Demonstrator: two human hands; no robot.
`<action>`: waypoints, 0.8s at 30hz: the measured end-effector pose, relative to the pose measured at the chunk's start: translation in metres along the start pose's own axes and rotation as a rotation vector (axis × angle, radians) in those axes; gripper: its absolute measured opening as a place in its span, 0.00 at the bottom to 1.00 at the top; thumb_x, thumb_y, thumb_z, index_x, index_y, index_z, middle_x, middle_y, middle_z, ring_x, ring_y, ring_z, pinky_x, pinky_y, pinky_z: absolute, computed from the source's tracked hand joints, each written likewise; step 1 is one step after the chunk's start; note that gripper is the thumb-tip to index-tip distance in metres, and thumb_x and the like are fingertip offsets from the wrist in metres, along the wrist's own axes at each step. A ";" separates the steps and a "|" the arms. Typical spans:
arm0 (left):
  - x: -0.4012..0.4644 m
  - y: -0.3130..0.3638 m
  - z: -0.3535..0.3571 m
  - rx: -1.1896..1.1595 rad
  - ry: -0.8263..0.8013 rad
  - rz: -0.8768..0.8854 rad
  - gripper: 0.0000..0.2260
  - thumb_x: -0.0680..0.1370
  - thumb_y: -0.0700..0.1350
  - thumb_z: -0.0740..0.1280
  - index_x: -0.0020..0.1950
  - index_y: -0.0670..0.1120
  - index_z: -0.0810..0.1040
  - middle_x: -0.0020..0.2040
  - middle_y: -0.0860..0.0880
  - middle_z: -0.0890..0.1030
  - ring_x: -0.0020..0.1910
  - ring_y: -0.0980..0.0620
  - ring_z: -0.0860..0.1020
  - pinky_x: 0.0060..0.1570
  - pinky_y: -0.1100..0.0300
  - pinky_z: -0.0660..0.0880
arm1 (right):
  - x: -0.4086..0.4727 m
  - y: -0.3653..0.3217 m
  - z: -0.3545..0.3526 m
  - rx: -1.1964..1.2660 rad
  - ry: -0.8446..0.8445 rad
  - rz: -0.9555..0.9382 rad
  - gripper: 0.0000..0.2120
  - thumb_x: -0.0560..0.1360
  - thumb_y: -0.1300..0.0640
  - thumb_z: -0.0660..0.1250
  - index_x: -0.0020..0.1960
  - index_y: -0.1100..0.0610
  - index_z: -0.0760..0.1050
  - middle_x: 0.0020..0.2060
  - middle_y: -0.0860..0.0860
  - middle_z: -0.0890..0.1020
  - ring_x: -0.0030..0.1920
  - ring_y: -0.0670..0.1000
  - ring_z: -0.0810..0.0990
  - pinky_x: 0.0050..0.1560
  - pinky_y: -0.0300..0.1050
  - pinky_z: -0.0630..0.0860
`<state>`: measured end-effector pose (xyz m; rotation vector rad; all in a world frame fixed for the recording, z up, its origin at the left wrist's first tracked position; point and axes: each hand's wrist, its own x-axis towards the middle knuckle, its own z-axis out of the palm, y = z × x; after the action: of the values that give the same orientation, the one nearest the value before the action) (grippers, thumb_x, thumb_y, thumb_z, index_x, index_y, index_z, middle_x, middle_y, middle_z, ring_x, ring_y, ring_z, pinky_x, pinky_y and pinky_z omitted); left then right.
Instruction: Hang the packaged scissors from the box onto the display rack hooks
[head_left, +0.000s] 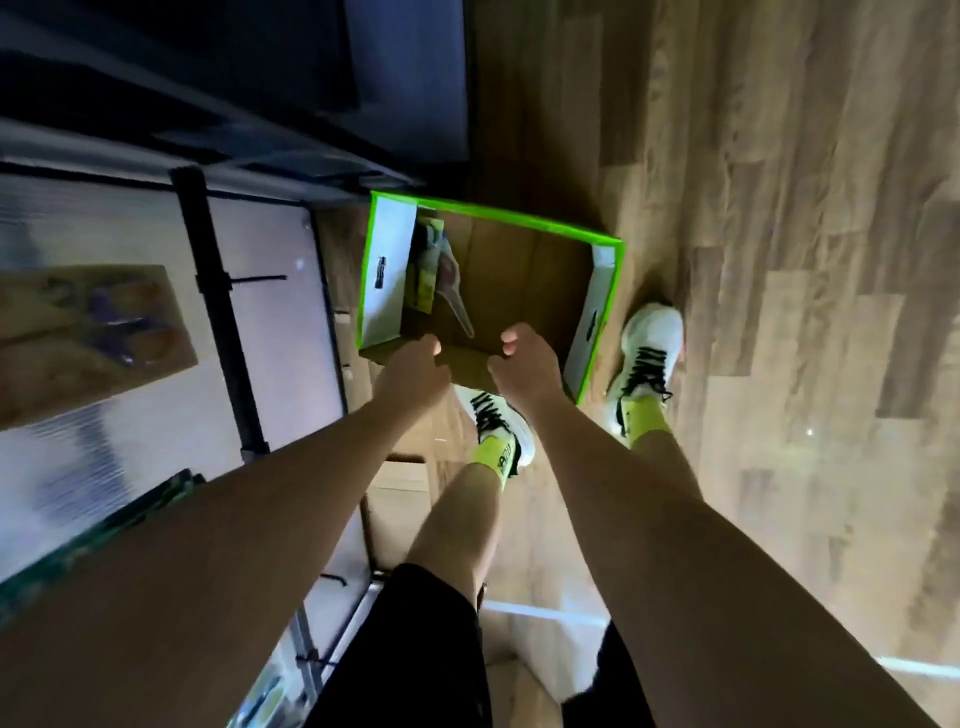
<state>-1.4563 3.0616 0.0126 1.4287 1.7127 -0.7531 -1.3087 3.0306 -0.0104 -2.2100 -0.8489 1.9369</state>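
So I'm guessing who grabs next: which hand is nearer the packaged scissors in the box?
Left. The left hand is at the box's near edge, just below the packaged scissors; the right hand hovers farther right.

The box (488, 291) sits on the floor (779, 208), ahead of both feet. Scissors (441, 280) lie inside it at its 9 o'clock wall. Both hands, left (415, 369) and right (524, 364), reach its near edge. The rack (218, 291) stands at 9 o'clock.
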 end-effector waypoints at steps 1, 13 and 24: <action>0.012 -0.004 0.009 -0.001 -0.007 -0.015 0.17 0.78 0.44 0.63 0.66 0.43 0.72 0.63 0.42 0.77 0.63 0.44 0.74 0.59 0.52 0.72 | 0.014 0.009 0.007 0.014 -0.002 0.012 0.20 0.76 0.61 0.66 0.67 0.58 0.71 0.61 0.55 0.78 0.58 0.54 0.77 0.50 0.42 0.72; 0.203 -0.059 0.070 0.046 0.110 -0.083 0.16 0.79 0.45 0.65 0.66 0.44 0.72 0.58 0.41 0.79 0.53 0.43 0.79 0.48 0.56 0.74 | 0.204 0.053 0.104 0.056 0.012 -0.002 0.14 0.77 0.60 0.67 0.62 0.53 0.72 0.51 0.50 0.79 0.39 0.45 0.76 0.29 0.37 0.69; 0.304 -0.081 0.119 0.219 0.120 -0.238 0.23 0.80 0.53 0.64 0.67 0.39 0.64 0.62 0.39 0.75 0.61 0.38 0.75 0.54 0.48 0.73 | 0.291 0.066 0.184 -0.356 0.161 -0.023 0.16 0.79 0.55 0.64 0.66 0.55 0.71 0.66 0.58 0.69 0.63 0.59 0.72 0.60 0.55 0.70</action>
<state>-1.5374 3.1066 -0.3106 1.4549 1.9659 -1.0282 -1.4442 3.0532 -0.3332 -2.4887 -1.2680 1.6750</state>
